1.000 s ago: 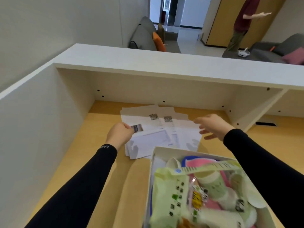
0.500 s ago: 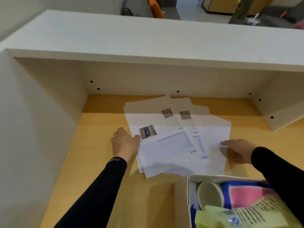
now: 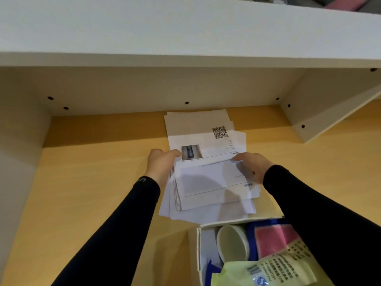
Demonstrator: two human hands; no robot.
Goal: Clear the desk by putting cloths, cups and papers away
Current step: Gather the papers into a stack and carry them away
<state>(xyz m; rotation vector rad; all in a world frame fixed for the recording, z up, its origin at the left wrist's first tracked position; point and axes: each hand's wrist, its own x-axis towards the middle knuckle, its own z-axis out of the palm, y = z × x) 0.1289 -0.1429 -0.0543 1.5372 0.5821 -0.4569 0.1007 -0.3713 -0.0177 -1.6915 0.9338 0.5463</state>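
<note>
Papers (image 3: 208,162): a loose white stack on the wooden desk (image 3: 92,182), just beyond the box, under the white shelf (image 3: 185,27).
Left hand (image 3: 160,164): fingers curled against the stack's left edge, gripping it.
Right hand (image 3: 250,165): fingers pressed on the stack's right edge, holding it.
Box (image 3: 199,254): white, nearest the viewer; inside it a cup (image 3: 232,243), a pink cloth (image 3: 272,238) and a yellow-green packet (image 3: 268,271).
</note>
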